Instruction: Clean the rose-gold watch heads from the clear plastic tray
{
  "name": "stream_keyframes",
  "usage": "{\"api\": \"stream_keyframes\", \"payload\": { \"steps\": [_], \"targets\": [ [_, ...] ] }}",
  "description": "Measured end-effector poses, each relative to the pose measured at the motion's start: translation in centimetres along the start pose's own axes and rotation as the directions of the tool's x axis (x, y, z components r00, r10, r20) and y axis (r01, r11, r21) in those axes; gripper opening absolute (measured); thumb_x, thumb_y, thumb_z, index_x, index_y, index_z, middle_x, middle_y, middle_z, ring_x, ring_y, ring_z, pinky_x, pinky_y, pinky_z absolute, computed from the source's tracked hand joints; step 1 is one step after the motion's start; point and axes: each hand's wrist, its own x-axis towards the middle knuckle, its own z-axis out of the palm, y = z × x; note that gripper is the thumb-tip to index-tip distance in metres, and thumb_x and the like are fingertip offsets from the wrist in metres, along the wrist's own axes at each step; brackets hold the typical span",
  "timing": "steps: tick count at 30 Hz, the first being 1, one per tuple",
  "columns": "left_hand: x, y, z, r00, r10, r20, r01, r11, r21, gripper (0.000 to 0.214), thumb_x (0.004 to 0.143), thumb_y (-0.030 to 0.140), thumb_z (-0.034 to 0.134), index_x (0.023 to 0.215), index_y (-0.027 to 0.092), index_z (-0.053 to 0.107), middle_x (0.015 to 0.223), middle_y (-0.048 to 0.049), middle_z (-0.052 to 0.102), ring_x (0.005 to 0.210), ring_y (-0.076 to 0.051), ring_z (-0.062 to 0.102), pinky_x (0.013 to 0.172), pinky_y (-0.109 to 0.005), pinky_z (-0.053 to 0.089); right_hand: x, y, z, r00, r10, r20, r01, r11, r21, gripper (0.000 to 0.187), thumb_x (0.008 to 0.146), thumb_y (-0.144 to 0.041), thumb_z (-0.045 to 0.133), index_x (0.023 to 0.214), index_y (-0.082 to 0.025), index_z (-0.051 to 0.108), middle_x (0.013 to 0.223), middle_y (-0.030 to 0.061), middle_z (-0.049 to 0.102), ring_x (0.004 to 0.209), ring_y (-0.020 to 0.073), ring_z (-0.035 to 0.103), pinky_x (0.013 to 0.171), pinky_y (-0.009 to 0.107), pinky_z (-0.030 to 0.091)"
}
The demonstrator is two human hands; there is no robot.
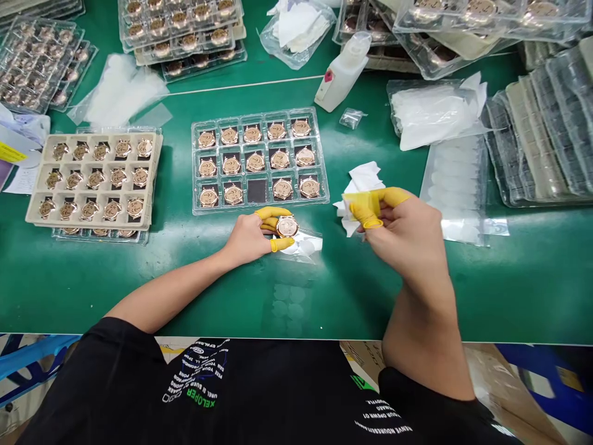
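My left hand [252,238], yellow finger cots on its fingertips, pinches a rose-gold watch case [287,226] over a small clear plastic bag [303,246] lying on the green mat. My right hand [398,225], also in yellow cots, is closed on a small yellow slip [359,201] beside crumpled white tissue [364,179]. Just beyond my left hand sits a clear tray [260,159] of watch cases with one empty pocket [257,191] in its front row.
A beige tray [95,179] full of watch cases lies at left. Stacked clear trays [183,31] stand at the back, a white squeeze bottle [343,73] behind the clear tray, bags of white material [435,111] and stacked empty trays [542,136] at right.
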Motion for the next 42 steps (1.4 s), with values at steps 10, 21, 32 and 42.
{"api": "stream_keyframes", "payload": {
  "steps": [10, 21, 32, 42],
  "targets": [
    [-0.1, -0.3, 0.2, 1.000, 0.029, -0.001, -0.029, 0.999, -0.029, 0.058, 0.064, 0.024, 0.092, 0.119, 0.016, 0.077, 0.097, -0.0042, 0.084, 0.084, -0.017, 0.080, 0.089, -0.032, 0.069, -0.8, -2.4, 4.3, 0.840, -0.473, 0.268, 0.462, 0.881, 0.106, 0.022, 0.090, -0.017, 0.052, 0.109, -0.025, 0.058, 0.115, 0.0120, 0.072, 0.102, 0.0267, 0.069, 0.088, 0.042, 0.056],
    [-0.3, -0.7, 0.2, 1.000, 0.016, -0.009, -0.016, 1.000, 0.001, 0.060, 0.062, 0.023, 0.092, 0.121, 0.015, 0.081, 0.098, -0.0054, 0.086, 0.089, -0.021, 0.082, 0.089, -0.033, 0.069, -0.8, -1.4, 6.1, 0.831, -0.467, 0.303, 0.505, 0.861, -0.058, 0.019, 0.084, -0.016, 0.054, 0.101, -0.023, 0.057, 0.095, 0.0102, 0.072, 0.078, 0.0246, 0.065, 0.069, 0.034, 0.047],
    [-0.1, -0.8, -0.1, 0.999, 0.019, 0.028, -0.019, 1.000, -0.001, 0.062, 0.060, 0.023, 0.091, 0.121, 0.015, 0.081, 0.094, -0.0041, 0.084, 0.086, -0.021, 0.081, 0.085, -0.032, 0.069, -0.7, -0.7, 6.9, 0.857, -0.446, 0.258, 0.488, 0.863, -0.129, 0.008, 0.088, -0.021, 0.052, 0.090, -0.026, 0.046, 0.079, 0.0066, 0.064, 0.065, 0.0226, 0.057, 0.061, 0.033, 0.039],
    [-0.1, -0.4, 0.1, 1.000, 0.021, -0.011, -0.021, 0.999, -0.039, 0.060, 0.059, 0.022, 0.092, 0.118, 0.015, 0.081, 0.085, -0.0029, 0.081, 0.074, -0.015, 0.075, 0.075, -0.026, 0.065, -1.0, -1.4, 5.8, 0.729, -0.677, -0.101, 0.676, 0.735, -0.057, 0.038, 0.087, -0.002, 0.051, 0.112, -0.027, 0.063, 0.094, 0.0055, 0.064, 0.085, 0.0203, 0.066, 0.069, 0.034, 0.052]
  ]
}}
